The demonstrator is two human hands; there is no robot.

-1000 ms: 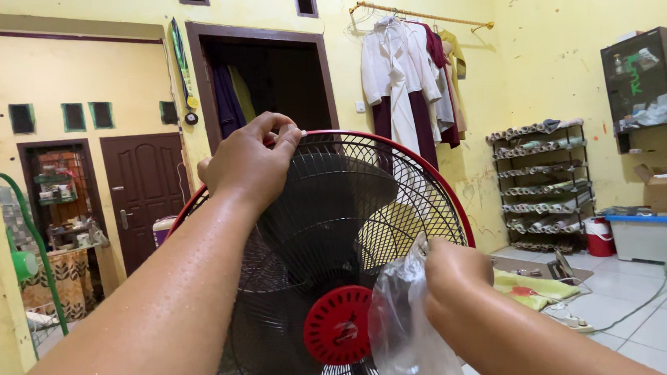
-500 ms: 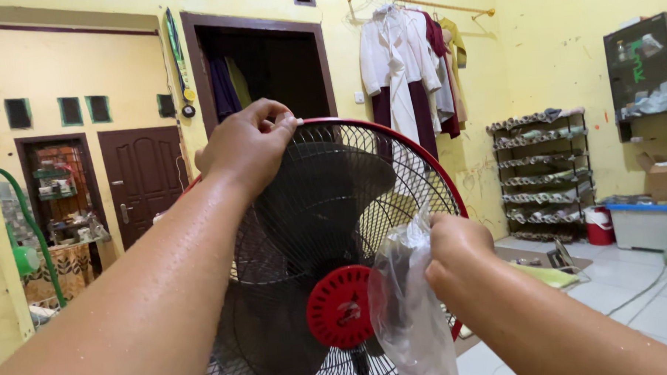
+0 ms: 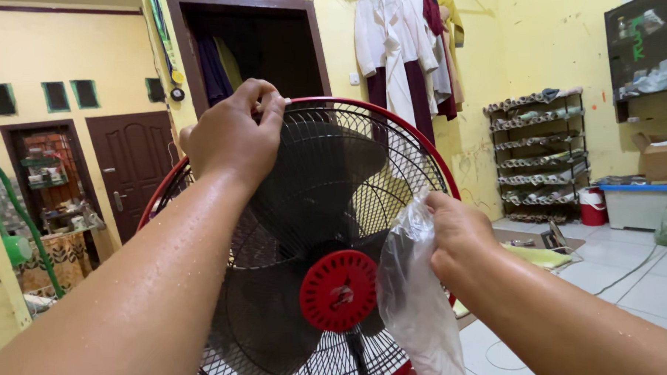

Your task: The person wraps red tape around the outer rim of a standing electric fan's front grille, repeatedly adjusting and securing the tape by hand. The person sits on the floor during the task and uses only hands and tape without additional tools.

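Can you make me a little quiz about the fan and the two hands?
1. True or false: the left hand grips the top rim of the fan.
2. What does the right hand hold? A a clear plastic bag, B a brush, C a cup.
3. What colour is the round cap at the fan's middle?

Key: 1 true. 2 A. 3 red.

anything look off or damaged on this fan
Nothing on the fan looks broken: the grille and dark blades seem whole. The left hand grips the top of its red rim, and the right hand holds a crumpled clear plastic bag against the grille.
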